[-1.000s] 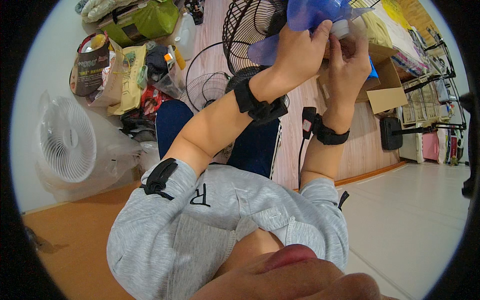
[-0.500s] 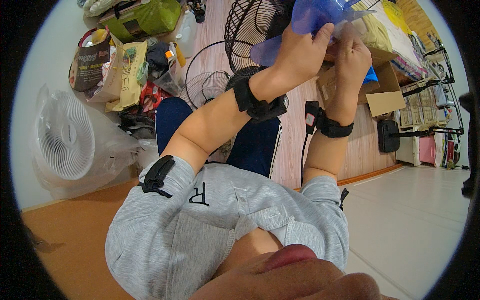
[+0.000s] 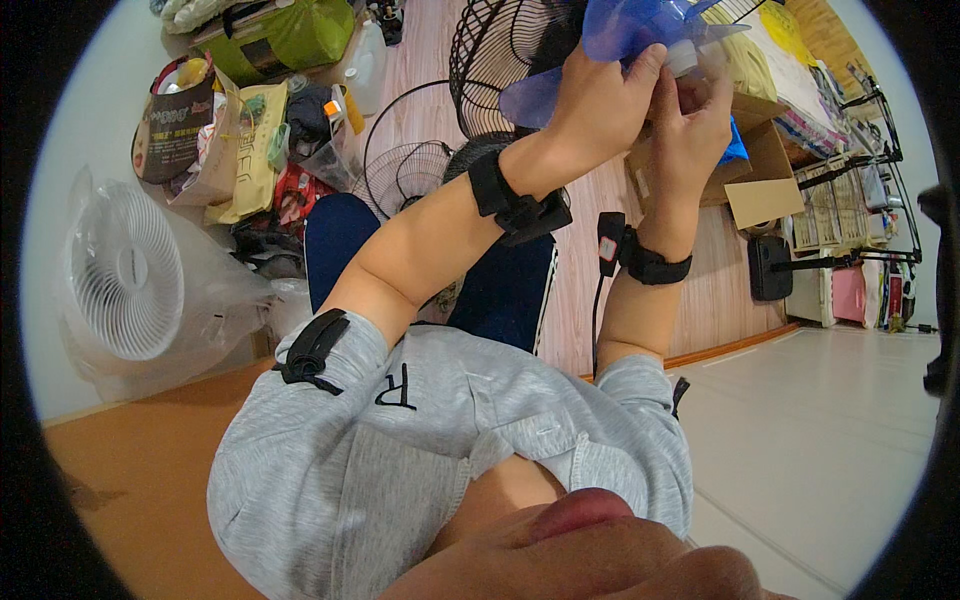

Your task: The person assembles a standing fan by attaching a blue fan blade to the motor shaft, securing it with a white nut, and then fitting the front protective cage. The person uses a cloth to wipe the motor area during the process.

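Note:
A translucent blue fan blade point(image 3: 625, 30) is at the top of the head view, with its lobes spread on both sides of my left hand. My left hand point(image 3: 598, 105) grips it near the middle, thumb upward. At the hub, a small whitish cap point(image 3: 682, 58) shows between my hands. My right hand point(image 3: 692, 115) is just below and beside this cap, fingers curled round it and slightly blurred. Behind the blade stands a fan with a black wire grille point(image 3: 490, 70); part of it is hidden by my left hand and the blade.
A round wire grille point(image 3: 405, 170) lies on the floor by my knees. A plastic-wrapped white fan point(image 3: 130, 270) stands at the left, near bags and a green case point(image 3: 275, 40). At the right are an open cardboard box point(image 3: 765, 185) and a black metal stand point(image 3: 885, 150).
My right hand has shifted slightly left and down, and its fingers have loosened, exposing the whitish cap. My left hand still holds the blade in nearly the same place.

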`<state>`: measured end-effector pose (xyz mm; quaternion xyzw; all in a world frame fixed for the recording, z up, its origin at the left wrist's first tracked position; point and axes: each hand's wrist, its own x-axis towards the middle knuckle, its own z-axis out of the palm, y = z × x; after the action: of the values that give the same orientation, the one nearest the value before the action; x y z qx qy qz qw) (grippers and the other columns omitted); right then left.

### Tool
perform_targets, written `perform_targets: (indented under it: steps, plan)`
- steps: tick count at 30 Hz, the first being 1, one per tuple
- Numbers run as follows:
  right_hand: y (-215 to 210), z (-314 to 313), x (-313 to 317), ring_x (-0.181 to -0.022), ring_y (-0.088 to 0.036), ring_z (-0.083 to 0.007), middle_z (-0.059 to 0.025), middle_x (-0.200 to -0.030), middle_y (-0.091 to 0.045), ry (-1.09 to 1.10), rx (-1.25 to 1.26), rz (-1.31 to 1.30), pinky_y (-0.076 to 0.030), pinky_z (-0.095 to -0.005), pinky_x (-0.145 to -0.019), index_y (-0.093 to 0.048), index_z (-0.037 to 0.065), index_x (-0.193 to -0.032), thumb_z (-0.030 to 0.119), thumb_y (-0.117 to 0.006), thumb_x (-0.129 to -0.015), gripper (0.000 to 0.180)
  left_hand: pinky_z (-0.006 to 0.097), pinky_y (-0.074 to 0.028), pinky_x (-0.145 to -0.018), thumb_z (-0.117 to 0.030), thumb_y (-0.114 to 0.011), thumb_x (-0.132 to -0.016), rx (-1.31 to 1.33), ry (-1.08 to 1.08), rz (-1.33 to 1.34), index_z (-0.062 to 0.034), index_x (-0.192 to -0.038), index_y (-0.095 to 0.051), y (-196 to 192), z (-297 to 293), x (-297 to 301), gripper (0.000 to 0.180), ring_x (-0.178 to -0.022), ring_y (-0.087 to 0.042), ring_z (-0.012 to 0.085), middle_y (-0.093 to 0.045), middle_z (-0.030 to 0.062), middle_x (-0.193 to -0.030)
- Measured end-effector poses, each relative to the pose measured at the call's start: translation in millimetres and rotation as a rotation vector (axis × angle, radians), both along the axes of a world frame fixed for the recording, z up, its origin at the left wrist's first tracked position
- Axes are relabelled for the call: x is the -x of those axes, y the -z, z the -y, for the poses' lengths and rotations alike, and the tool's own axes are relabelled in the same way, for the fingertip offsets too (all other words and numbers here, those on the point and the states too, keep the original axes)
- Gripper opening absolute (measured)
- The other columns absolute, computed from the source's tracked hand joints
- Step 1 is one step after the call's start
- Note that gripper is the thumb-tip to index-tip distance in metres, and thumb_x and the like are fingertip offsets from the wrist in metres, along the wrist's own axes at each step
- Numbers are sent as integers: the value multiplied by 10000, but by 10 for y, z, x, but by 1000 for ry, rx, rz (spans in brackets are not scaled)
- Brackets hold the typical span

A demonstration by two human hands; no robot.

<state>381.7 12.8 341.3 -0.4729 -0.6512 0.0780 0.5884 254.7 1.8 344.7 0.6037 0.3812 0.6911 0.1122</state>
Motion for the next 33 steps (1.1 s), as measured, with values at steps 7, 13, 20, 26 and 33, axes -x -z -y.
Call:
perform_targets:
  steps: [7,13,20,26,33]
  plan:
    - [-50,21,105,-786,-736,-313,-186,-888,-740,152,-85,-35,-566,-392,-728,-619,1,-1162,354,-740,-951,429,510,-507,-676,-363,-596,-1038,33,26,26,24,-955,-708,-21,89,-48,411,-771,-672,455,-699,252,-817]
    - [-8,138,47,-806,-737,-304,-159,-884,-736,93,45,97,-568,-394,-733,-576,-9,-1197,353,-785,-919,501,502,-504,-650,-362,-602,-1035,48,49,79,26,-943,-708,-35,86,-51,412,-720,-669,446,-694,247,-778]
    - [-115,121,111,-723,-736,-263,-144,-789,-732,187,-145,-15,-566,-374,-665,-639,-9,-1029,432,-746,-951,461,493,-500,-610,-338,-605,-1033,-48,85,138,14,-879,-714,-56,95,-62,399,-668,-667,439,-671,239,-712]
    - [-92,193,-13,-662,-717,-242,-131,-740,-719,11,170,-115,-559,-349,-650,-658,-11,-1059,384,-629,-1039,396,499,-509,-638,-381,-597,-1029,86,27,6,18,-897,-720,-26,87,-53,438,-723,-677,456,-686,259,-764]
    - [16,79,67,-782,-729,-229,-136,-887,-726,-63,-198,-132,-569,-340,-715,-581,26,-1187,230,-758,-930,373,479,-506,-631,-413,-597,-1031,139,45,47,28,-896,-716,-31,88,-54,476,-697,-697,409,-688,244,-738]
